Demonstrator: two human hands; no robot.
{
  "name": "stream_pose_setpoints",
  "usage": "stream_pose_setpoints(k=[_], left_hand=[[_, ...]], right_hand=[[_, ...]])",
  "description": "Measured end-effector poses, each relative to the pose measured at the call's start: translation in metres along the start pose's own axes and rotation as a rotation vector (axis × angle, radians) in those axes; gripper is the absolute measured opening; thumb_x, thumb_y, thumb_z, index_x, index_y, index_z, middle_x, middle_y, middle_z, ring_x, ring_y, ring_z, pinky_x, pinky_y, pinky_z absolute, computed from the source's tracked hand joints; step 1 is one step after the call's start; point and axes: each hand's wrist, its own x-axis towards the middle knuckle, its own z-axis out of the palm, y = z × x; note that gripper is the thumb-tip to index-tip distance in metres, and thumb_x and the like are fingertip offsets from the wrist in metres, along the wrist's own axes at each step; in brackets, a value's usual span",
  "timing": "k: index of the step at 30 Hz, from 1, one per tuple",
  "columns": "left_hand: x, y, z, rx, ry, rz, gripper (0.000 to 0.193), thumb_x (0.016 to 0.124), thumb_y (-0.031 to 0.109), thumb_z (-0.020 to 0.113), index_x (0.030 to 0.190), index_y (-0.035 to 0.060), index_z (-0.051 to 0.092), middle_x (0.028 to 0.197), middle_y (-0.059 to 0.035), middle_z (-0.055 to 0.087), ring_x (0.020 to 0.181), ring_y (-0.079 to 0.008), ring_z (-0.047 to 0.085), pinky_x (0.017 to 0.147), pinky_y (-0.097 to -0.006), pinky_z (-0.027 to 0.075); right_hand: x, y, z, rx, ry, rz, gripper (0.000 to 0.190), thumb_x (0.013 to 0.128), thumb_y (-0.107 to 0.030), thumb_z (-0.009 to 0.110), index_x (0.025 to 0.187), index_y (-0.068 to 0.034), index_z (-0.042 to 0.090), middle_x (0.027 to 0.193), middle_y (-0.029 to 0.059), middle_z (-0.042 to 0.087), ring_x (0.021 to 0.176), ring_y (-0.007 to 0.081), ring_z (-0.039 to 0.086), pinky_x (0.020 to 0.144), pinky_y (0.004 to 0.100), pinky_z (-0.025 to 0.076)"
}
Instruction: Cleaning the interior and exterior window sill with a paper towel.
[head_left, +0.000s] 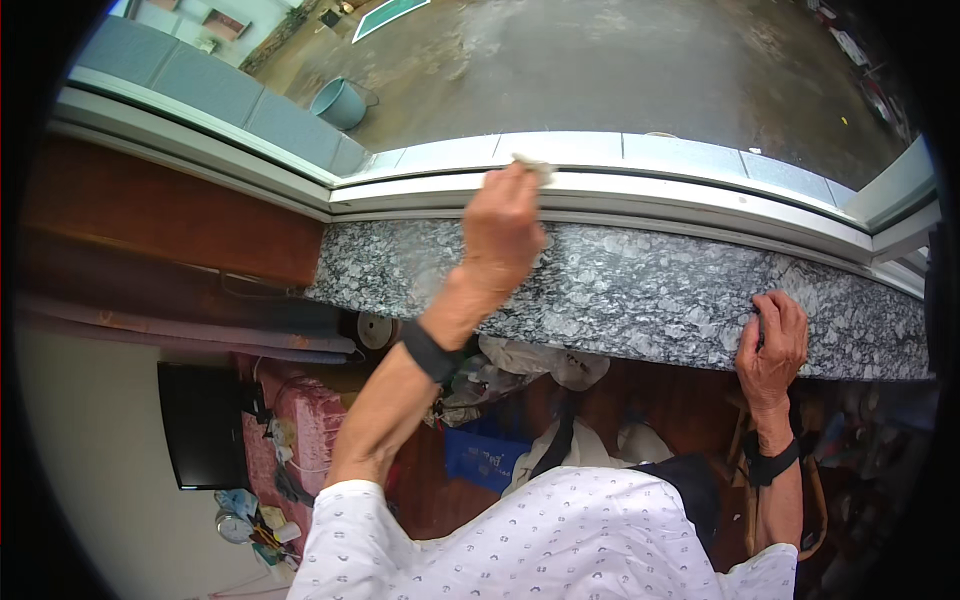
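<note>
My left hand (506, 221) reaches up to the white window frame (660, 193), its fingers closed on a pale cloth (538, 169). The cloth, slightly blurred, lies against the frame's lower track. Below the frame runs a speckled grey granite windowsill (615, 292). On the sill's near edge at the right rests my right hand (776, 337), fingers curled. A small dark thing shows between its thumb and fingers; what it is cannot be told. Both wrists wear black bands.
Beyond the window are a tiled outer ledge (559, 145), wet ground and a bucket (339, 103). Reddish wood panelling (172, 217) borders the sill at left. Beneath the sill are plastic bags (517, 356) and a blue crate (484, 454). A television (202, 426) and cluttered pink-covered surface (304, 420) stand lower left.
</note>
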Motion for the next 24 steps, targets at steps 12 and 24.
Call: stream_pose_setpoints(k=[12,24], left_hand=[[-0.042,-0.119,-0.056,0.366,-0.046,-0.120,0.032,0.070,-0.008,0.051,0.100,-0.0013,0.061,0.100,-0.0153,0.062,0.090,-0.0317,0.058,0.077,-0.0367,0.050],[0.044,0.081,0.021,-0.400,-0.170,0.194,0.035,0.065,-0.013,0.054,0.098,-0.0030,0.060,0.096,-0.0138,0.060,0.083,-0.0282,0.057,0.074,-0.0333,0.050]], right_hand=[[-0.004,0.003,-0.001,0.033,0.001,-0.034,0.026,0.071,0.002,0.055,0.096,-0.003,0.060,0.099,0.0115,0.056,0.093,0.0313,0.053,0.080,0.0405,0.043],[0.000,0.002,-0.001,0.033,0.039,-0.047,0.025,0.068,0.001,0.054,0.092,-0.003,0.060,0.097,0.0113,0.056,0.090,0.0313,0.054,0.078,0.0404,0.044]])
